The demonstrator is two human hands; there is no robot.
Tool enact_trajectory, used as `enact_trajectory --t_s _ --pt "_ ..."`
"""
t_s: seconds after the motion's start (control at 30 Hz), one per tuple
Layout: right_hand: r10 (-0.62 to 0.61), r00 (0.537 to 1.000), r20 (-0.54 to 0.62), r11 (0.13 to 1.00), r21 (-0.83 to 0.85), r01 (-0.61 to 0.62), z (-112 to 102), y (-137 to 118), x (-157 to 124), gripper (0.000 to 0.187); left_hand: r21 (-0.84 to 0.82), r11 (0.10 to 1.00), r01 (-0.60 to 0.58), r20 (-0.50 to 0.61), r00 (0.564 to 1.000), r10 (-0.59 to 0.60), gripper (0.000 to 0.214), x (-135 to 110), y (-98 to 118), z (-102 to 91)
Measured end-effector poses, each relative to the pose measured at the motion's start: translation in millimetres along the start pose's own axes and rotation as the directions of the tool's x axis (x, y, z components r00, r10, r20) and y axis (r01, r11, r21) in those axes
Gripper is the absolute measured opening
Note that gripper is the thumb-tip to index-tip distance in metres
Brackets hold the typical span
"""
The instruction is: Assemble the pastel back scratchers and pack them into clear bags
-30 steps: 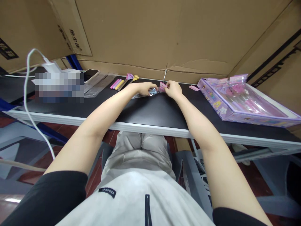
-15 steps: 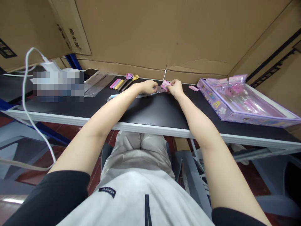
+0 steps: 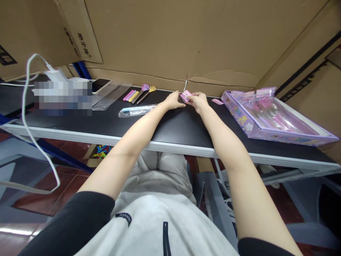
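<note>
My right hand (image 3: 198,101) is closed, pinching a small pink printed card (image 3: 185,95) between thumb and fingers above the black tabletop. Close on the card's left side is my left hand (image 3: 173,101), its thumb stretched out apart from the curled fingers; whether it touches the card's edge is hard to see. A clear plastic bag (image 3: 138,111) holding a light-blue-handled item lies flat, running to the right behind my left forearm. Further back lie a purple-headed fork-like tool (image 3: 145,87) and a yellow one (image 3: 152,89), beside several coloured handles (image 3: 130,95).
On the right stands a purple display box (image 3: 255,126) with packaged pink items. Another pink card (image 3: 217,101) lies near it. To the left are flat clear bags (image 3: 108,97), a phone (image 3: 101,85) and a white cable (image 3: 24,106). Cardboard (image 3: 199,42) walls the back.
My left hand has moved right, closer to the card, and its thumb has spread. More of the bag now shows. My right hand keeps hold of the pink card.
</note>
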State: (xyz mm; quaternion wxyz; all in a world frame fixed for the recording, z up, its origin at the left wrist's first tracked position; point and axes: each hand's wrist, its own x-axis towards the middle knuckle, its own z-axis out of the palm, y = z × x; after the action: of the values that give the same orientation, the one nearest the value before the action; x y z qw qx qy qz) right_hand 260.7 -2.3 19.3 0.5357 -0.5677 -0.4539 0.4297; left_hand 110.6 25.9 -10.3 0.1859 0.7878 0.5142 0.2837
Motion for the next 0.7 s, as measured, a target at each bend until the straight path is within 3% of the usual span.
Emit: enact_trajectory --t_s 0.1,0.23,0.4,0.7 --pt "-0.018 1.000 0.002 1.000 -0.019 0.018 0.8 2.3 2.6 0.036 -0.060 0.998 -0.025 -0.031 0.999 0.023 0.063 -1.0 -9.6 4.3" --pt "-0.035 0.999 -0.024 0.998 -0.060 0.033 2.4 4.3 5.1 0.035 -0.100 0.995 -0.010 -0.059 0.998 0.004 0.059 -9.9 -5.0 3.4" --pt "-0.026 1.000 -0.007 1.000 -0.006 0.026 2.4 4.5 4.5 0.038 -0.082 0.997 0.008 -0.082 0.997 -0.015 0.059 -18.7 3.8 0.4" --pt "-0.062 0.998 0.015 0.998 -0.006 0.062 2.3 7.1 5.9 0.039 -0.063 0.998 -0.010 -0.087 0.996 0.004 0.059 -16.3 0.3 2.9"
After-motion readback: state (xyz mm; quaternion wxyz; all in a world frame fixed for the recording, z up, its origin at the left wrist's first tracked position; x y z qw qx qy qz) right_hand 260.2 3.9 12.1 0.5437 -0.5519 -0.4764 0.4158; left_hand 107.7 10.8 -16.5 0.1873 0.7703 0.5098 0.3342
